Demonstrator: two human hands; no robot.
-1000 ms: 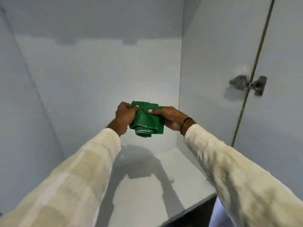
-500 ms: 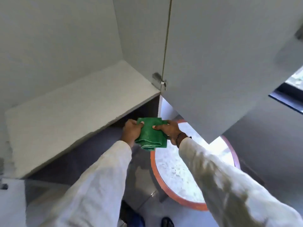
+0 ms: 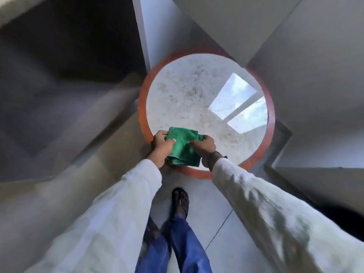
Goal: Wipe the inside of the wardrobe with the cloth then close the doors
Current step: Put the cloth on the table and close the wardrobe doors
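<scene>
A: While both hands grip the folded green cloth [image 3: 184,147], where does it sit?

B: Over the near rim of the round stone-topped surface [image 3: 204,99], with its red-brown edge band. I cannot tell whether the cloth rests on the rim or hangs just above it.

A: Hand states?

B: Left hand [image 3: 160,147] is curled onto the cloth's left edge, thumb on top. Right hand [image 3: 203,147] pinches the right edge, fingers bent over the fabric. Neither is spread.

A: Orientation of the cloth?

B: Folded to a rough square, so the long axis is weak. The slightly longer run goes from the far edge toward the person. The thick rolled fold faces the person; the flatter edge points away across the surface.

A: Step in hand?

B: Judged as setting down or refolding the cloth at the surface. No wiping contact with the wardrobe is visible. A pale wardrobe door [image 3: 226,22] stands open above the surface.

A: Next move?

B: Probably release the cloth flat, clear of the rim so it does not slide off. Then raise the hands to the open door and swing it shut. The person's sandalled foot [image 3: 180,203] stands close below on the floor, so little stepping seems needed.
</scene>
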